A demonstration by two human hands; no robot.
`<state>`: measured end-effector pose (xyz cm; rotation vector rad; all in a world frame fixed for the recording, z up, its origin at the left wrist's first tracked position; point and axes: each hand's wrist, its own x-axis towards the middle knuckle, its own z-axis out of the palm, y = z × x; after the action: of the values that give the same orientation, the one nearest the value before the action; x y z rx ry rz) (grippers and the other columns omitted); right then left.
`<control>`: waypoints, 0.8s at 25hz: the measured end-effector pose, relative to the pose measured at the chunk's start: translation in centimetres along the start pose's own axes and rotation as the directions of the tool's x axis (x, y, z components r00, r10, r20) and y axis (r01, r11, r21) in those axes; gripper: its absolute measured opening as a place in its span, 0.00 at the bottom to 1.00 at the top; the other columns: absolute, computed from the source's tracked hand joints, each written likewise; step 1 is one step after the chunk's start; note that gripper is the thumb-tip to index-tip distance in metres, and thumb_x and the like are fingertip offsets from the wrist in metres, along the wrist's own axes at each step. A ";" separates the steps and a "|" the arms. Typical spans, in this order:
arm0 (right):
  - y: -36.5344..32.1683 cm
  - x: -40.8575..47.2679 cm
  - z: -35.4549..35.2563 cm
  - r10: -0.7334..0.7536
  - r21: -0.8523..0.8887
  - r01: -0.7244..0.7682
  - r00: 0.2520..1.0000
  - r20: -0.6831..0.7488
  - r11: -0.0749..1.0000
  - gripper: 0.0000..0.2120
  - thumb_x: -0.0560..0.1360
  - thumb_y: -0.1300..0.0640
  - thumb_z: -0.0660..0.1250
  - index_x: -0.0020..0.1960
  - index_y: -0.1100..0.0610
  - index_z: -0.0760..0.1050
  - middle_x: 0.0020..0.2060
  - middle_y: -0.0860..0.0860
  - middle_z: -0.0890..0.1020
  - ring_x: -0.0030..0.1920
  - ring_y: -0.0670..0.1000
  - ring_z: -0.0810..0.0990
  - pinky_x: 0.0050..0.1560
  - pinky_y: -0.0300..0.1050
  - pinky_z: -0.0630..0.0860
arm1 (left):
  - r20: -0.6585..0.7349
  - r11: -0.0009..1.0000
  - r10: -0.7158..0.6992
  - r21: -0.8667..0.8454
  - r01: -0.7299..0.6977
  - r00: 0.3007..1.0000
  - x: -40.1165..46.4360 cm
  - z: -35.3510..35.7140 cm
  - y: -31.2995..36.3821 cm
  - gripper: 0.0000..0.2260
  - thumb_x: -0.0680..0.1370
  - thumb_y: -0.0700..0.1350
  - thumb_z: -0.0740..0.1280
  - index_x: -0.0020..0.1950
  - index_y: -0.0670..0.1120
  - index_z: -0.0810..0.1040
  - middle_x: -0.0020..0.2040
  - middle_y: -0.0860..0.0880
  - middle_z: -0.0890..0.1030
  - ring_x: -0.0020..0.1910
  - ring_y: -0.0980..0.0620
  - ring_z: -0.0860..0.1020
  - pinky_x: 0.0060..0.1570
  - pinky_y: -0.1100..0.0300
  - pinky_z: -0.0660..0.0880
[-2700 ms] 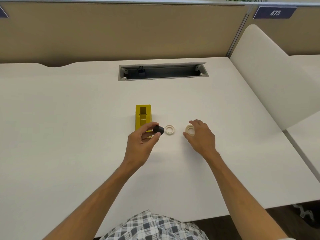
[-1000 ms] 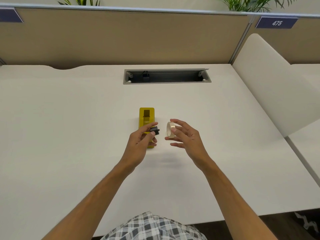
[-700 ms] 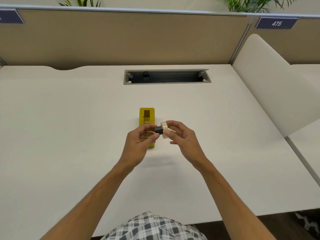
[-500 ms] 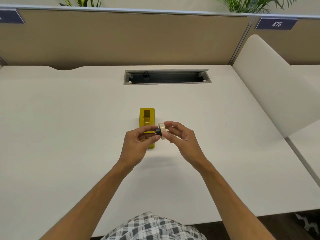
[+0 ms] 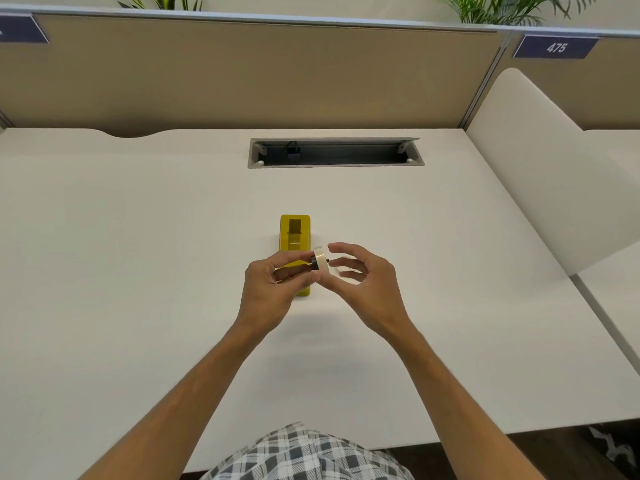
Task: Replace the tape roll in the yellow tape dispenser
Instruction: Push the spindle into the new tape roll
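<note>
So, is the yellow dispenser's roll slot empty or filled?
Empty: the yellow dispenser shows a bare slot; the tape roll is on the black hub in the left hand.

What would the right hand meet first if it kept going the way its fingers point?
The right hand points left, fingers loosely spread. First in line is probably the tape roll on the black spindle, pinched by the left hand. Whether it touches the roll now is unclear.

tape roll [image 5: 321,259]: cream, on black hub, upright, airborne | yellow dispenser [image 5: 294,237]: empty, on desk
</note>
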<state>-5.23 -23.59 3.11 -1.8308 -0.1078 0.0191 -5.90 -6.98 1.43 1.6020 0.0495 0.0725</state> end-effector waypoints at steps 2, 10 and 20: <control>-0.3 -0.3 0.5 -0.099 -0.153 0.083 0.990 -0.102 0.985 0.23 0.65 0.42 0.78 0.56 0.51 0.80 0.49 0.43 0.83 0.47 0.41 0.82 0.46 0.37 0.80 | -0.005 1.000 0.007 0.006 -0.007 1.000 0.0 0.1 -0.1 0.14 0.71 0.39 0.74 0.56 0.47 0.83 0.51 0.52 0.85 0.50 0.53 0.84 0.51 0.58 0.81; -1.5 -0.8 2.1 -0.240 -0.544 0.075 0.941 -0.239 0.836 0.10 0.70 0.45 0.74 0.43 0.51 0.82 0.37 0.45 0.84 0.35 0.47 0.81 0.34 0.44 0.77 | 0.012 0.995 0.093 0.030 -0.093 0.996 -0.4 0.4 -0.3 0.15 0.72 0.37 0.73 0.57 0.48 0.80 0.52 0.52 0.84 0.51 0.51 0.84 0.52 0.52 0.81; -1.8 -1.0 2.4 -0.186 -0.489 0.040 0.949 -0.254 0.871 0.08 0.71 0.47 0.72 0.45 0.52 0.83 0.39 0.45 0.85 0.37 0.46 0.81 0.38 0.47 0.79 | 0.069 0.942 0.234 0.232 -0.243 0.970 0.0 0.8 0.1 0.22 0.68 0.44 0.75 0.61 0.54 0.78 0.55 0.62 0.80 0.52 0.61 0.80 0.49 0.66 0.79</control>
<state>-6.48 -20.85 4.21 -2.2991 -0.0091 -0.3982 -5.86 -7.80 1.53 1.8441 -0.1746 0.2301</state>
